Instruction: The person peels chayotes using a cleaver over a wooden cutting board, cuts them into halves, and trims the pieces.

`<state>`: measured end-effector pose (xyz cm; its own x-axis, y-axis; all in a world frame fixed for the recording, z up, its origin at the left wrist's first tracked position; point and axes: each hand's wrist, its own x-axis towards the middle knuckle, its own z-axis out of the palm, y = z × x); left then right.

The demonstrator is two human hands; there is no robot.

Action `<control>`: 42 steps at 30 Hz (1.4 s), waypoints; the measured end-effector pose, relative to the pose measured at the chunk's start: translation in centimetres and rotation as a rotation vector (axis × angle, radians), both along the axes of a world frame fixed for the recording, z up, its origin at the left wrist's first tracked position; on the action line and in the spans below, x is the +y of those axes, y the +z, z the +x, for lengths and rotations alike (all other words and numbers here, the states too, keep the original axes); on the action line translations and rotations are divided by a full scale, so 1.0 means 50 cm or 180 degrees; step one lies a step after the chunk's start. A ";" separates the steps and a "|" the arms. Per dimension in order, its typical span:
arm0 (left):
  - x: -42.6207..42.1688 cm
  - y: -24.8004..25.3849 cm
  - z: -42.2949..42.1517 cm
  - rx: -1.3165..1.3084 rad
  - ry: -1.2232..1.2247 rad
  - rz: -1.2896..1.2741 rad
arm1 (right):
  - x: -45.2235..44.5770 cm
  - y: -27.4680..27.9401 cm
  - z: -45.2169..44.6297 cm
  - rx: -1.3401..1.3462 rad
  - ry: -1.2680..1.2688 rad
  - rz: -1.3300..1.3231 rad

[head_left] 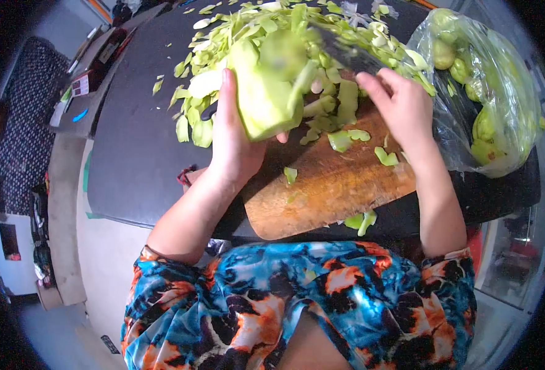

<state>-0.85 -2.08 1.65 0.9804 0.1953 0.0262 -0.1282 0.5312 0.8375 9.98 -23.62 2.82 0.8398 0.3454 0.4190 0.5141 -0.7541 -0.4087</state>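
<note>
My left hand (238,139) holds a large pale green peeled fruit or vegetable (260,102) from its lower left side, thumb up along it and a fingertip showing at its lower right. My right hand (399,102), fingers curled, is to the right of it over the wooden cutting board (328,185). A dark, blurred knife blade (345,54) slants from near the right fingers toward the top of the green piece. Its handle is hidden in the hand. Several green slices and peelings (340,140) lie on the board.
A big heap of green slices (223,40) covers the back of the dark table (130,142). A clear plastic bag (507,92) with several whole green fruits or vegetables stands at the right. Shelves with papers (81,86) are at the left.
</note>
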 end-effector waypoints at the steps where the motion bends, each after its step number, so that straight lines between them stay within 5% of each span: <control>1: 0.001 0.000 -0.001 -0.0015 -0.0064 -0.0008 | -0.009 -0.004 0.008 0.0061 0.0022 0.0176; 6: 0.004 0.005 0.002 0.0097 0.0156 0.0036 | -0.013 0.011 -0.018 0.0077 0.1033 0.0907; 12: 0.012 -0.002 0.003 0.0412 -0.0579 -0.0626 | 0.006 0.046 -0.083 -0.0707 0.2338 0.0275; 16: -0.007 -0.002 0.003 0.0339 0.0126 -0.0185 | 0.009 0.030 -0.071 -0.0830 0.1932 0.0170; 23: -0.002 -0.002 -0.002 0.0052 -0.0295 -0.0138 | -0.003 -0.007 0.008 -0.0136 0.0093 0.0194; 27: -0.003 0.001 0.001 0.0072 -0.0181 -0.0131 | -0.007 0.000 -0.003 -0.0087 0.0886 0.1143; 32: -0.019 -0.008 0.001 0.0302 0.0244 -0.0126 | -0.001 0.043 -0.072 -0.0511 0.2104 0.0820; 37: -0.038 -0.016 -0.008 0.0231 0.0039 0.0751 | 0.028 0.004 -0.105 0.0200 0.1645 0.1910; 42: -0.072 -0.009 -0.028 -0.0243 -0.0227 0.1453 | 0.020 0.016 -0.106 0.1246 0.1676 0.1915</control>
<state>-2.25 -5.66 1.21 0.9829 0.0793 0.1663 -0.1751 0.1202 0.9772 4.70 -22.62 3.63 0.7552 0.5410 0.3702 0.4739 -0.0605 -0.8785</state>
